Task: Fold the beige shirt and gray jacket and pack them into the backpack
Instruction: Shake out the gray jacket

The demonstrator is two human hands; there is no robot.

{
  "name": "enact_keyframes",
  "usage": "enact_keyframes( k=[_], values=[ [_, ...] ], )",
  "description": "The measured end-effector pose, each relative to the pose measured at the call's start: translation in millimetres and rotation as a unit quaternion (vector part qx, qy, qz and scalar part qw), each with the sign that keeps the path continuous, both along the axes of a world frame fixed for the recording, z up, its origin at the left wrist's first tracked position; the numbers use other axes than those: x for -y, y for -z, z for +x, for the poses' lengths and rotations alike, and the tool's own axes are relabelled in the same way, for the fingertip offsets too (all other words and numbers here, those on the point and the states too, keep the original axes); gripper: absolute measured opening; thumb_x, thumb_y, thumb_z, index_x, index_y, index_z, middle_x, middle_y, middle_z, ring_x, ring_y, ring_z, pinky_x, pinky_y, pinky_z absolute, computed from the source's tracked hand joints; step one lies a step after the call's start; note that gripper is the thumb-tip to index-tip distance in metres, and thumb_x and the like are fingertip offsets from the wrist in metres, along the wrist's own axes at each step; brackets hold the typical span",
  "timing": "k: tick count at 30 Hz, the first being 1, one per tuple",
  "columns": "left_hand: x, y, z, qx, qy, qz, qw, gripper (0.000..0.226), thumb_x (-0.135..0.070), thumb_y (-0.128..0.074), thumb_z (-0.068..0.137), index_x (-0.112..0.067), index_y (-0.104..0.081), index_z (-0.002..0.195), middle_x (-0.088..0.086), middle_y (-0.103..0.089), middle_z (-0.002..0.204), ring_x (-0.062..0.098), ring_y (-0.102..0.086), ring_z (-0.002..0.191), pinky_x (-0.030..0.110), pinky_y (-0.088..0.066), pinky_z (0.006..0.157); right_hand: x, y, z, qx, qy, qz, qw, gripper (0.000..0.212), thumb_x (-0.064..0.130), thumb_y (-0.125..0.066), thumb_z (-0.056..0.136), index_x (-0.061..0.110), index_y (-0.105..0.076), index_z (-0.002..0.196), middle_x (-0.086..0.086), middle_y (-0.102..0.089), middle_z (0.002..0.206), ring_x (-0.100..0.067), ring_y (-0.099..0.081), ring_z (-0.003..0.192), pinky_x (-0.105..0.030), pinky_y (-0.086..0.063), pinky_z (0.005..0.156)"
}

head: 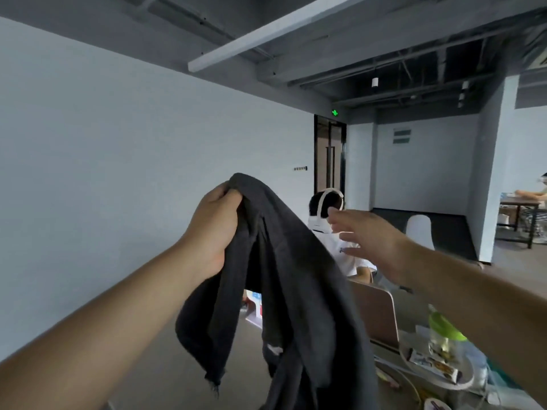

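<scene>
The gray jacket (296,291) hangs in the air in front of me, dark and limp, with a sleeve dangling at its left. My left hand (216,229) grips a bunched part of its top edge and holds it up at chest height. To the right of the jacket, my right hand (370,241) is raised with fingers spread and holds nothing; it does not touch the cloth. The beige shirt and the backpack are out of view.
A person in a white shirt (352,255) with a white headset sits beyond the jacket. An open laptop (376,315), a green-capped bottle (444,329) and a round plate of snack packets (438,368) are at the lower right. A white chair (420,229) stands farther back.
</scene>
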State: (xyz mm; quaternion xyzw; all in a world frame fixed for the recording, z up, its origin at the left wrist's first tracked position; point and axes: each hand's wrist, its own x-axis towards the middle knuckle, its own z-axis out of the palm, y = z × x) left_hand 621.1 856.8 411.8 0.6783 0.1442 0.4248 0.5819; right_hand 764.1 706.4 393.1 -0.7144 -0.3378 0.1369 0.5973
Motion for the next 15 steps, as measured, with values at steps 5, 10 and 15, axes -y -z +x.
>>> enact_keyframes(
  k=[5,10,15],
  values=[
    [-14.2,8.9,55.6,-0.032,0.056,0.020,0.998,0.031,-0.024,-0.042,0.099,-0.022,-0.065,0.078,-0.002,-0.066,0.072,0.017,-0.062,0.072,0.028,-0.049,0.067,-24.0,59.4,-15.3,0.075,-0.070,-0.093,0.990,0.014,0.035,-0.058,0.091,0.034,-0.058,0.106,0.033,-0.064,0.087,0.023,-0.056,0.085,-0.010,-0.048,0.085],
    [-64.8,4.8,96.4,-0.049,0.091,0.021,0.994,0.029,-0.026,-0.040,0.095,-0.014,-0.053,0.071,0.006,-0.054,0.069,0.018,-0.052,0.065,0.029,-0.037,0.064,-89.0,85.4,-24.7,0.222,0.113,-0.136,0.959,0.054,0.048,-0.068,0.068,0.029,-0.048,0.115,0.016,-0.047,0.108,-0.008,-0.053,0.102,-0.029,-0.048,0.091],
    [-164.3,2.7,107.3,-0.038,-0.023,0.225,0.973,0.031,-0.020,-0.040,0.092,-0.007,-0.048,0.064,0.005,-0.047,0.059,0.018,-0.042,0.055,0.032,-0.031,0.053,-155.7,82.9,14.9,0.282,0.222,-0.186,0.915,0.013,0.025,-0.053,0.088,0.014,-0.058,0.087,-0.003,-0.062,0.078,-0.024,-0.057,0.081,-0.026,-0.034,0.070]
  ],
)
